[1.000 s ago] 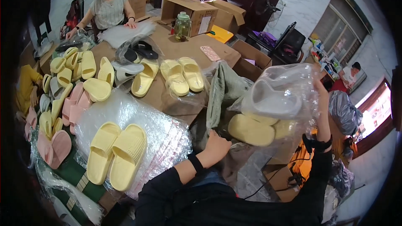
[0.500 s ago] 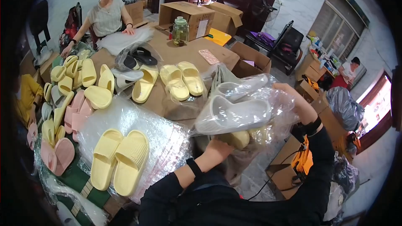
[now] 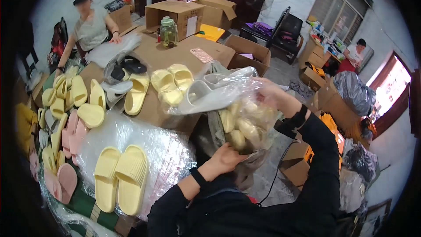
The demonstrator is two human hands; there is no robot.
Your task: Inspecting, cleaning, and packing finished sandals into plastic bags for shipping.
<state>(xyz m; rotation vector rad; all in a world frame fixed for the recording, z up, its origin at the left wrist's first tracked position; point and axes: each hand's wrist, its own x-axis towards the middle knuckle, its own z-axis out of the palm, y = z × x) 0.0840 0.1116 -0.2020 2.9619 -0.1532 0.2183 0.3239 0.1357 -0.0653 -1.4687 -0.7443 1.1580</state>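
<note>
A large bag (image 3: 215, 127) full of yellow slippers (image 3: 245, 129) in clear plastic stands against my body at the table's edge. My left hand (image 3: 228, 159) is closed at its near rim, beside the slippers. Above it, my right hand (image 3: 274, 96) is closed on clear plastic, with its fingers partly hidden behind the film. White slippers (image 3: 212, 92) in clear wrapping lie tilted over the bag's far side, left of that hand. A loose pair of yellow slippers (image 3: 120, 180) rests on a stack of clear plastic bags (image 3: 169, 149) to the left.
Further left are heaped yellow and pink slippers (image 3: 74, 131). Bagged yellow slippers (image 3: 173, 83), a phone (image 3: 201, 55), a glass jar (image 3: 168, 33) and cardboard boxes (image 3: 173, 13) occupy the table. A co-worker (image 3: 90, 28) sits across. Cartons (image 3: 294, 166) stand at my right.
The wrapped white slippers have moved left, off the bag's mouth, and the yellow slippers inside show more. My right hand has come left and lower. The whole view has shifted.
</note>
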